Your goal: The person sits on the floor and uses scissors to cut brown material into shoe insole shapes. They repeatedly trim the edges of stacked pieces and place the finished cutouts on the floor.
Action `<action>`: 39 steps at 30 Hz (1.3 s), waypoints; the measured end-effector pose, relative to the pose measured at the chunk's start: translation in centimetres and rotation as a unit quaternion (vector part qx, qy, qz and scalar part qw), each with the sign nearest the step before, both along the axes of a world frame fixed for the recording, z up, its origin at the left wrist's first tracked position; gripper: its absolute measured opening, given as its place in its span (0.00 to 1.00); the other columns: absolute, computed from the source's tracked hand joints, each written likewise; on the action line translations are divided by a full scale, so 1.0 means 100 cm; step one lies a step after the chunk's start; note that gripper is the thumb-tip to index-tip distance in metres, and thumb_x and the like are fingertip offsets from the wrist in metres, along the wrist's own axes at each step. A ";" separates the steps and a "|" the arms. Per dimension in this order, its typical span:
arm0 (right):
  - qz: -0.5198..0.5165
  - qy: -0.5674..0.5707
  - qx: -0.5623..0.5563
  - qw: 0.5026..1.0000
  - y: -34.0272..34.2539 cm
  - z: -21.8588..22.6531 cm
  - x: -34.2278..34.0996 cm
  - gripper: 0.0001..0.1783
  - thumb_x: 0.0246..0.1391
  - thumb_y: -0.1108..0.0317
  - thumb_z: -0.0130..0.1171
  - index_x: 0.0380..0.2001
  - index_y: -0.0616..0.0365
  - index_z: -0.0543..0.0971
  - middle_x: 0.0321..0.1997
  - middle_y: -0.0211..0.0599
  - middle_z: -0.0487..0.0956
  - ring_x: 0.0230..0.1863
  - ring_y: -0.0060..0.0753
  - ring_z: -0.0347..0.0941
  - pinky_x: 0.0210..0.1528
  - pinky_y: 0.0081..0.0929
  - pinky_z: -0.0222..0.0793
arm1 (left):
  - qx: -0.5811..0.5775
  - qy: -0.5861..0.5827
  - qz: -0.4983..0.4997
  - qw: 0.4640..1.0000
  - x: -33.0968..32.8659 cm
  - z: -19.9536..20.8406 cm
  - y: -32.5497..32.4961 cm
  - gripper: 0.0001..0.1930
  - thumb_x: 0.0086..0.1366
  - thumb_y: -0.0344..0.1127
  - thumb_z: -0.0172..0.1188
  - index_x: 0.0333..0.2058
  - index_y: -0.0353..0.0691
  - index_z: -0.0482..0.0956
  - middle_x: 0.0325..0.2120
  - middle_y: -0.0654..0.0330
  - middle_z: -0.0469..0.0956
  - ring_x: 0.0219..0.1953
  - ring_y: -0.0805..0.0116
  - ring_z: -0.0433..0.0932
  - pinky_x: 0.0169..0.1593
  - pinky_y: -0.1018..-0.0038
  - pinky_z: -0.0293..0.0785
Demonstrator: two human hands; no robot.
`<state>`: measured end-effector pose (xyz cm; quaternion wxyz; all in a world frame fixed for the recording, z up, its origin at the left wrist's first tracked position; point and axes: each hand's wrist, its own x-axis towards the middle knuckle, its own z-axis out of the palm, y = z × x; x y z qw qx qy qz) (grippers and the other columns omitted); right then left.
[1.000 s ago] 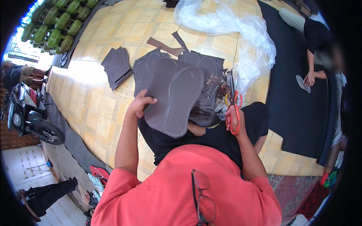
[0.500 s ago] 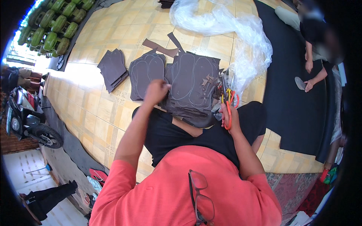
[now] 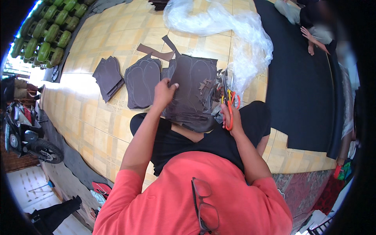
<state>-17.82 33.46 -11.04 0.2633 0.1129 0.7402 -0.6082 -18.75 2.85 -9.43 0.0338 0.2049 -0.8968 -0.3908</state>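
My left hand (image 3: 165,94) pinches the left edge of a dark brown sheet (image 3: 192,72) marked with pale sole outlines, and that edge curls up off the stack beneath. In my right hand (image 3: 232,122) are orange-handled scissors (image 3: 230,115), blades pointing away from me. Yellow and red handles (image 3: 236,98) of other tools lie just beyond them. Small brown offcuts (image 3: 205,88) are scattered on the sheet's right side. Left of it lie a stack of outlined brown pieces (image 3: 143,84) and a smaller pile of brown pieces (image 3: 108,78).
Brown strips (image 3: 154,51) and crumpled clear plastic (image 3: 250,47) lie farther out on the tiled floor (image 3: 90,117). A long black sheet (image 3: 299,86) stretches along the right, with a co-worker's hand (image 3: 307,34) at its far end. Green gas cylinders (image 3: 51,33) and a motorcycle (image 3: 29,133) stand at left.
My left hand has taken hold of the brown sheet's left edge and raised it. My right hand still holds the scissors. The co-worker's hands have moved back from the black sheet.
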 end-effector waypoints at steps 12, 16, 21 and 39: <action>0.028 0.067 0.040 0.997 -0.003 0.021 0.009 0.19 0.62 0.51 0.55 0.31 0.58 0.74 0.17 0.26 0.68 0.12 0.19 0.65 0.14 0.21 0.64 | 0.363 0.249 0.077 0.894 0.063 0.096 0.032 0.16 0.61 0.26 0.58 0.48 0.33 0.70 0.40 0.58 0.76 0.41 0.68 0.77 0.45 0.71 0.73; 0.043 0.129 -0.002 0.991 -0.014 0.039 0.013 0.19 0.64 0.52 0.51 0.34 0.60 0.74 0.18 0.26 0.68 0.15 0.18 0.66 0.17 0.21 0.66 | 0.530 0.152 0.079 0.831 0.074 0.100 0.030 0.21 0.60 0.24 0.60 0.53 0.32 0.68 0.45 0.55 0.75 0.46 0.65 0.76 0.51 0.69 0.74; 0.106 0.244 -0.009 0.964 -0.025 0.047 0.012 0.24 0.68 0.50 0.42 0.42 0.64 0.72 0.24 0.27 0.69 0.22 0.18 0.67 0.27 0.20 0.69 | 0.566 0.192 0.103 0.795 0.077 0.095 0.042 0.20 0.62 0.24 0.60 0.53 0.33 0.68 0.45 0.56 0.75 0.47 0.65 0.77 0.49 0.70 0.76; 0.128 0.296 -0.033 0.946 -0.040 0.079 0.011 0.19 0.65 0.57 0.48 0.27 0.63 0.66 0.23 0.46 0.71 0.27 0.46 0.70 0.32 0.34 0.65 | 0.583 0.210 0.092 0.780 0.081 0.097 0.045 0.20 0.64 0.26 0.57 0.55 0.34 0.66 0.47 0.55 0.74 0.50 0.64 0.75 0.53 0.68 0.74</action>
